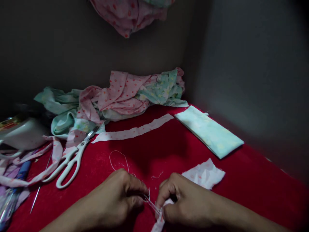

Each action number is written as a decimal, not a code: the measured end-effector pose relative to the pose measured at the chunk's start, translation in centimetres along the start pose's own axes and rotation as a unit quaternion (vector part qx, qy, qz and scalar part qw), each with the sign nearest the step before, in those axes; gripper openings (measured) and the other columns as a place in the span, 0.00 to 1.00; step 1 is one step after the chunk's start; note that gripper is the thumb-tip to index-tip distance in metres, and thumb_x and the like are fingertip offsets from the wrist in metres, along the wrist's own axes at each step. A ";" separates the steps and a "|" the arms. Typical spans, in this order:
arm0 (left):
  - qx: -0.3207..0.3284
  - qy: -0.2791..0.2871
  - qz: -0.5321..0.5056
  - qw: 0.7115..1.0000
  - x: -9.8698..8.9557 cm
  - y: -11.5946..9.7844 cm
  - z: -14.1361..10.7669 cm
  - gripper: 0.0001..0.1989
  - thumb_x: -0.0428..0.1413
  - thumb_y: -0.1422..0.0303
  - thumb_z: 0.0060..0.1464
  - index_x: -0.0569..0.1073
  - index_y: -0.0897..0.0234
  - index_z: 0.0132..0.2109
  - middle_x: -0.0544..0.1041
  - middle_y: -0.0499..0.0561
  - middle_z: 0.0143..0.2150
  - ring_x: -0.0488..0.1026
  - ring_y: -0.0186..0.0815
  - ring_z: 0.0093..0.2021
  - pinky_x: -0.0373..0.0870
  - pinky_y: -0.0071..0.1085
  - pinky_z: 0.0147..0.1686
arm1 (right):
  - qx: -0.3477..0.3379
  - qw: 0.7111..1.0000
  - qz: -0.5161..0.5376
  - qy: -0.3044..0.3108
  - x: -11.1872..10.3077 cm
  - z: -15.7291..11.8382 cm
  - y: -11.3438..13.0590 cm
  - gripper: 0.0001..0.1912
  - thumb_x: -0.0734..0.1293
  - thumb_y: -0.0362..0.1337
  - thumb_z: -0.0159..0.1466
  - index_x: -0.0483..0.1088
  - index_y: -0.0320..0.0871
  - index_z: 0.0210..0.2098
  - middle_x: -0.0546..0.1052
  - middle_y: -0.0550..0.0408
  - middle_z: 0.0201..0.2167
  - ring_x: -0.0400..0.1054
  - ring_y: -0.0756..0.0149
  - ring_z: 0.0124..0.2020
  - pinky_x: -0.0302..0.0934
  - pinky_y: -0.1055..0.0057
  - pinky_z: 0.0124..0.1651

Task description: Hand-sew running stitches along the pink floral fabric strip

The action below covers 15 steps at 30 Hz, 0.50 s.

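Near the bottom centre, my left hand (pixel 116 196) pinches several white threads (pixel 150 202) between thumb and fingers. The threads run across a short gap to a narrow pink-white fabric strip (pixel 158 225). My right hand (pixel 183 199) is closed on that strip, its fingertips pressed together where the threads meet the cloth. A loop of thread (pixel 118 151) lies on the red cloth (pixel 149 154) just beyond my left hand. Behind my right hand lies a crumpled pale fabric scrap (pixel 205 174).
White-handled scissors (pixel 72 161) and a thin metal needle-like rod (pixel 36 198) lie at the left, near a white cup (pixel 24 133). A folded mint cloth (pixel 210 130) is at the right. Piled fabric (pixel 125 93) lines the back, with a long strip (pixel 135 130) before it.
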<state>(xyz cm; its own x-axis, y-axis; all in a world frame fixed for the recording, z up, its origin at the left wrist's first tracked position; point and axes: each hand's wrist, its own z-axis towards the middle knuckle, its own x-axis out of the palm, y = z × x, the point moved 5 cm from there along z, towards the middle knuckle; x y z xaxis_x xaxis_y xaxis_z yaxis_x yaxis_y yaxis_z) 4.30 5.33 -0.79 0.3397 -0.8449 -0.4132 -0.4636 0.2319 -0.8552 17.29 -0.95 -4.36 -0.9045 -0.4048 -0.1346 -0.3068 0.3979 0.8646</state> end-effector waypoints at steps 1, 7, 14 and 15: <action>-0.008 0.024 0.020 0.999 0.3 0.0 0.1 0.09 0.53 0.78 0.48 0.75 0.65 0.25 0.66 0.43 0.19 0.62 0.30 0.21 0.55 0.22 0.21 | 0.002 1.000 -0.001 0.003 0.0 0.0 0.0 0.17 0.61 0.27 0.44 0.80 0.38 0.29 0.71 0.58 0.21 0.59 0.72 0.21 0.49 0.78 0.21; -0.017 -0.088 -0.073 0.993 -3.1 0.2 0.7 0.11 0.55 0.69 0.48 0.69 0.67 0.21 0.64 0.43 0.18 0.60 0.27 0.20 0.56 0.20 0.20 | -0.012 1.000 -0.009 0.006 -0.1 -0.2 0.2 0.17 0.61 0.27 0.45 0.80 0.38 0.29 0.71 0.58 0.20 0.60 0.72 0.22 0.52 0.78 0.23; -0.077 -0.504 -0.039 0.859 -14.3 2.8 -2.4 0.05 0.56 0.78 0.50 0.71 0.65 0.29 0.63 0.33 0.14 0.55 0.19 0.14 0.49 0.10 0.14 | -0.013 1.000 -0.004 0.018 0.0 -0.3 0.1 0.18 0.60 0.28 0.45 0.80 0.38 0.31 0.71 0.58 0.19 0.57 0.74 0.19 0.50 0.80 0.20; -0.087 -0.517 -0.057 0.849 -14.9 2.9 -2.7 0.05 0.57 0.79 0.48 0.71 0.66 0.29 0.63 0.33 0.14 0.55 0.19 0.14 0.50 0.09 0.13 | -0.014 1.000 -0.007 0.020 0.0 -0.3 0.2 0.19 0.60 0.28 0.45 0.80 0.37 0.31 0.70 0.58 0.18 0.57 0.74 0.19 0.49 0.79 0.20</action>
<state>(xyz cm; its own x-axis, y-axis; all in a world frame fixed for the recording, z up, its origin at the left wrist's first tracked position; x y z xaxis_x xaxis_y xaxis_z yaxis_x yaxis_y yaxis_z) -4.33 17.26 3.69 0.8866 0.0394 -0.4609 -0.4620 0.0259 -0.8865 17.31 -1.09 -4.06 -0.8880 -0.4419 -0.1274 -0.3097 0.3698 0.8760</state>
